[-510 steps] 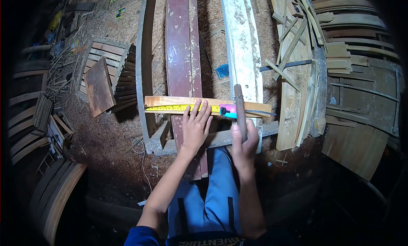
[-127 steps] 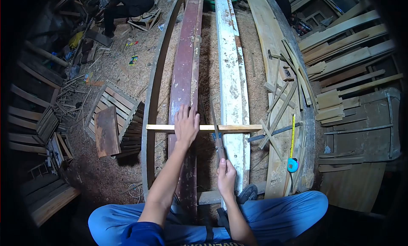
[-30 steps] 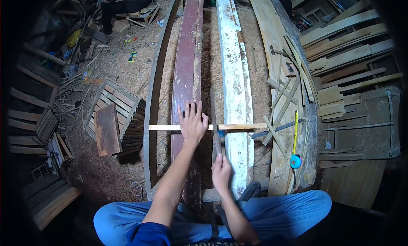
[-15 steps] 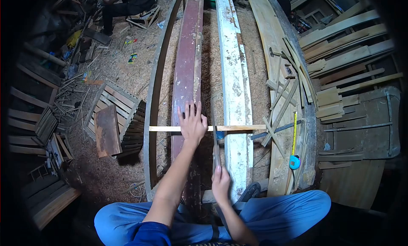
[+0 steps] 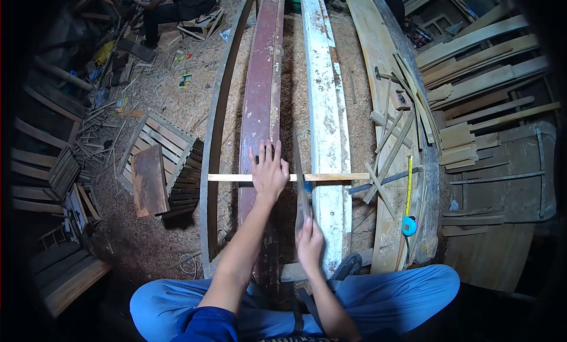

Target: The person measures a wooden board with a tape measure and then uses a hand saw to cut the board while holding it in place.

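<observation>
A thin wooden strip [image 5: 339, 177] lies crosswise over a maroon beam [image 5: 260, 94] and a white, paint-flaked beam [image 5: 326, 106]. Pressed flat on the strip where it crosses the maroon beam is my left hand [image 5: 270, 175], fingers stretched forward and apart. My right hand [image 5: 309, 244] is wrapped round the lower end of a handsaw [image 5: 301, 188]; its handle is mostly hidden in my grip. The saw blade points away from me and crosses the strip in the gap between the beams, just right of my left hand.
On the right plank [image 5: 384, 241] lie a tape measure [image 5: 409, 226], drawn out, a hammer [image 5: 387, 76] and loose sticks. A slatted wooden crate [image 5: 177, 147] stands left. Stacked boards [image 5: 472, 70] fill the right side. Another person [image 5: 177, 5] sits at the upper left.
My right hand and the saw have moved a little forward, away from me. My left hand and the strip have stayed almost in place.
</observation>
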The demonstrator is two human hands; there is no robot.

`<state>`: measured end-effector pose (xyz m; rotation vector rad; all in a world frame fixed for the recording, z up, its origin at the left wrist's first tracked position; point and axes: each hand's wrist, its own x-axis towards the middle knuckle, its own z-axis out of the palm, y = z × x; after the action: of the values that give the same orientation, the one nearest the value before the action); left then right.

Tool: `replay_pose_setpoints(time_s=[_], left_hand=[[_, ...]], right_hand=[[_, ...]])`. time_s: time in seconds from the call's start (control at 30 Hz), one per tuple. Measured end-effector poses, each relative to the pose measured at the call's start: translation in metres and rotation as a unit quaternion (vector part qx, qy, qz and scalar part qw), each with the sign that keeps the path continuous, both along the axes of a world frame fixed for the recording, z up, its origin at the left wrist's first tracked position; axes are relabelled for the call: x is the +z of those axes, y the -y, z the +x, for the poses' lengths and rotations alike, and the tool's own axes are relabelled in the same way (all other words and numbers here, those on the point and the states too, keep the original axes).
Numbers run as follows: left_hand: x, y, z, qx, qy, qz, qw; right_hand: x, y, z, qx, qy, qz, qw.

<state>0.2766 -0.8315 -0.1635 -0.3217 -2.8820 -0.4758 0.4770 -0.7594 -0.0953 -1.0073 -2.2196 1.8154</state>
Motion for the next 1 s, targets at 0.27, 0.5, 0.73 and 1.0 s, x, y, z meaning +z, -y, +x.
replay_pose_setpoints(time_s=[0.27, 0.5, 0.73, 1.0], left_hand=[[-0.002, 0.000, -0.002, 0.005, -0.008, 0.003, 1.000], [-0.001, 0.001, -0.002, 0.003, -0.004, 0.003, 1.000], [0.000, -0.001, -0.003, -0.001, 0.007, 0.004, 1.000], [-0.003, -0.002, 0.000, 0.006, -0.010, 0.004, 1.000]], right_hand=[[0.019, 0.010, 0.045, -0.005, 0.067, -0.022, 0.998], [0.012, 0.005, 0.018, 0.041, 0.019, 0.082, 0.996], [0.019, -0.001, -0.001, 0.001, 0.021, -0.037, 0.999], [0.012, 0.010, 0.060, -0.014, -0.007, -0.065, 0.998]])
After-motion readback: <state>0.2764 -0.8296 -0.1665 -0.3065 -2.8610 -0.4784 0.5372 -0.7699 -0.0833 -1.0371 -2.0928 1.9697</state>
